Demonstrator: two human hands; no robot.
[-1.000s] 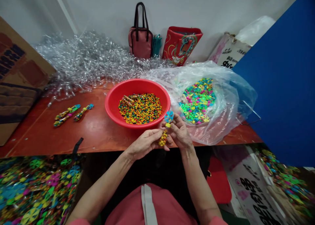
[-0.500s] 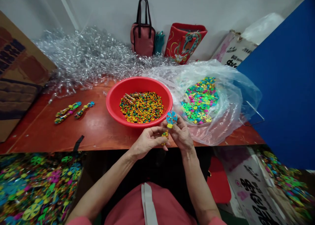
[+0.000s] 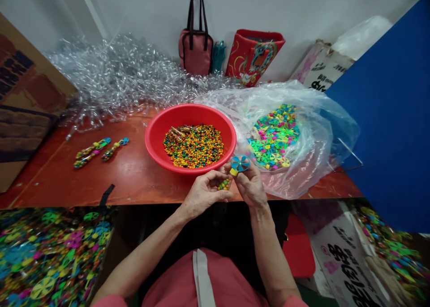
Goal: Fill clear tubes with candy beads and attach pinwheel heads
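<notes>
My left hand [image 3: 204, 191] is closed around a clear plastic tube [image 3: 224, 184] filled with small yellow and green candy balls. In my right hand [image 3: 251, 186], thumb and fingers pinch a yellow cap with a blue pinwheel [image 3: 239, 163] on top. The cap sits at the tube's upper end; whether it is fully seated I cannot tell. Just beyond both hands stands a red basin [image 3: 152, 148] with many coloured candy balls [image 3: 198, 148] and a few clear tubes [image 3: 177, 133] lying in it.
Several filled pinwheel tubes [image 3: 92, 152] lie at the table's left. Behind spreads a heap of empty clear tubes [image 3: 127, 78]. A plastic bag [image 3: 312, 163] at right holds loose pinwheel caps [image 3: 273, 139]. Cardboard box [image 3: 30, 101] and blue panel [image 3: 386, 118] flank the table; full boxes of finished tubes [image 3: 50, 257] sit below.
The blue pinwheel has tilted and shifted slightly right, and its disc now looks flatter. The tube leans more, with both hands still on the piece.
</notes>
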